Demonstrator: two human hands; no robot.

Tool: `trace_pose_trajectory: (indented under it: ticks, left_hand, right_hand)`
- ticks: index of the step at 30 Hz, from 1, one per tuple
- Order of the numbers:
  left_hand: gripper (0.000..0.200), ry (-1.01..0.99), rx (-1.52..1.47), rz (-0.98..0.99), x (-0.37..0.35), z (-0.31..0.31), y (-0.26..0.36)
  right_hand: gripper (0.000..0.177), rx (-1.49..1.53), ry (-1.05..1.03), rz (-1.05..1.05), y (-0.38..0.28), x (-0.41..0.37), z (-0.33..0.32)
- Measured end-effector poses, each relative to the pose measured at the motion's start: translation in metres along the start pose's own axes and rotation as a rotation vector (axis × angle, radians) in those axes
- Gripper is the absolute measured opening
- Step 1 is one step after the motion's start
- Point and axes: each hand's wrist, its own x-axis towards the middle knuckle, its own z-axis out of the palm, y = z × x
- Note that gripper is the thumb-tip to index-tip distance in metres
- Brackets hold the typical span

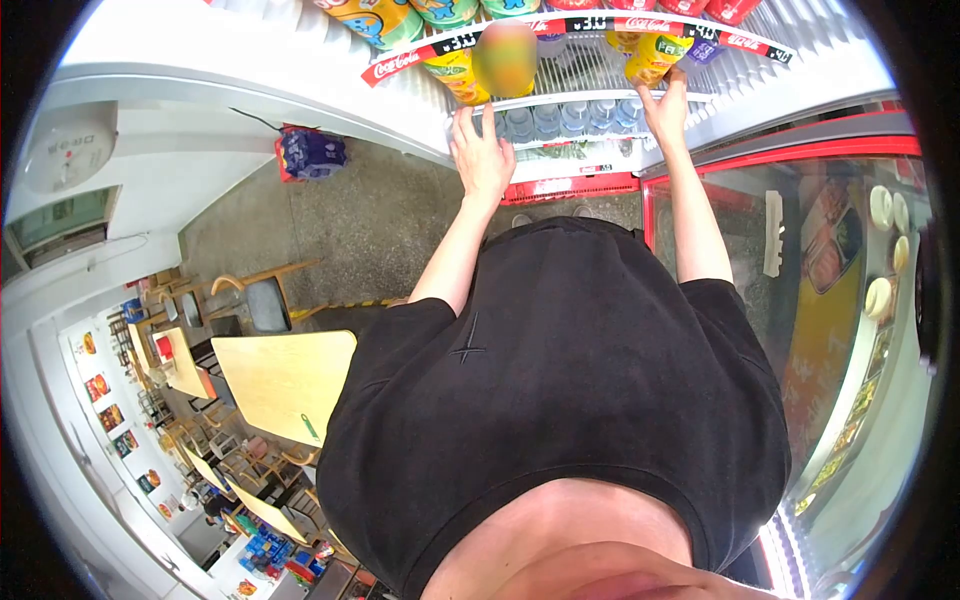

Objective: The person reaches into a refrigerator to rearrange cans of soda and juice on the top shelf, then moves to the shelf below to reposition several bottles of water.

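My right hand [666,115] is raised into the drinks fridge, its thumb and fingers around the lower end of a yellow drink bottle [655,58] under the price strip. Part of that bottle is hidden by the strip. My left hand [484,158] has its fingers apart, with the tips at the white shelf edge [560,98], and it holds nothing. Just above it stand yellow bottles [458,78]; one close by is blurred. Clear bottles [546,120] line the shelf below, between my two hands.
A red price strip [440,48] crosses the upper shelf, with more drinks above. The fridge's glass door [735,215] stands open at my right. Wooden tables [285,375] and chairs [265,303] are to the left; a dark blue package [312,152] lies by the wall.
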Motion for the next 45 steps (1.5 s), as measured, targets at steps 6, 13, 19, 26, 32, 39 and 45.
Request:
trace_pose_trajectory:
  ticks: [6,13,19,26,32,39,45]
  left_hand:
    - [0.070,-0.017,-0.006,-0.017,0.001,-0.002,0.002]
    - [0.070,-0.012,-0.022,-0.021,0.002,-0.003,0.002]
    - [0.069,-0.013,-0.014,-0.028,0.002,-0.003,0.001]
    - [0.068,0.006,-0.020,-0.054,-0.001,0.001,0.000]
    - [0.067,-0.006,0.008,-0.077,0.000,0.003,0.001]
    - [0.067,-0.028,0.015,-0.065,-0.001,0.003,-0.001]
    - [0.069,-0.071,0.032,-0.090,-0.002,0.002,-0.001]
  right_hand:
    - [0.069,-0.012,-0.013,-0.001,0.001,0.000,0.000]
    - [0.069,-0.012,-0.015,0.022,-0.002,0.001,-0.002]
    - [0.082,-0.004,-0.009,0.042,0.000,-0.003,0.000]
    - [0.068,-0.163,0.256,-0.023,-0.033,-0.040,-0.001]
    - [0.052,0.084,-0.178,-0.073,-0.079,-0.052,0.011]
    - [0.067,0.046,-0.126,-0.175,-0.094,-0.001,0.063]
    - [0.085,0.106,-0.300,0.085,-0.100,0.035,0.094]
